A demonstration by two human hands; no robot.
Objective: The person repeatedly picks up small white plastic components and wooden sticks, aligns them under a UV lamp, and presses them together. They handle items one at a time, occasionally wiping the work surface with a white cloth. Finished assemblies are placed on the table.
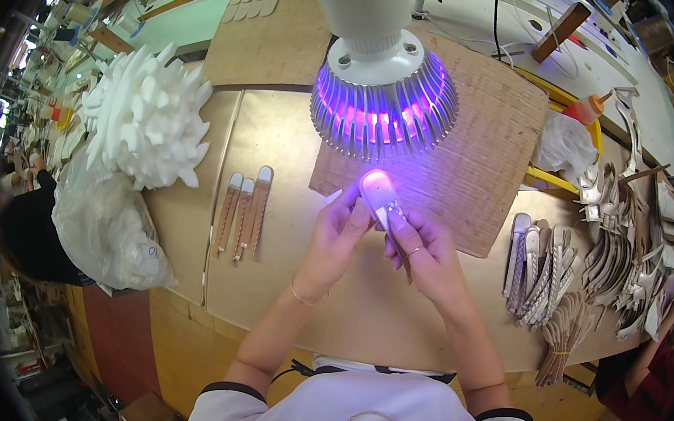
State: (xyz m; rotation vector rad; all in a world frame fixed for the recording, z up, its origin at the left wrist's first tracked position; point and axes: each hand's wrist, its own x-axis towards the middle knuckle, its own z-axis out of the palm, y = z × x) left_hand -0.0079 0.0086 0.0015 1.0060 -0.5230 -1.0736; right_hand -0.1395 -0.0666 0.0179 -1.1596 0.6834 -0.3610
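A strap with a rounded pale end [378,188] and a braided-looking part below it is held up just beneath a lamp [385,105], whose violet light falls on it. My right hand [429,257], with a ring on one finger, pinches the strap by its braided part. My left hand [338,239] is closed at the strap's left edge, thumb against it. A small white tip [333,197] shows by the left fingers; I cannot tell what it is. Three similar tan straps [244,213] with pale rounded ends lie side by side on the table to the left.
Several braided straps [540,269] lie at the right, with a tied bundle [563,337] and more loose strips [624,257] beyond. Cardboard [472,175] lies under the lamp. White foam-like pieces [145,116] and a plastic bag [113,228] stand left. A yellow tray [550,179] sits back right.
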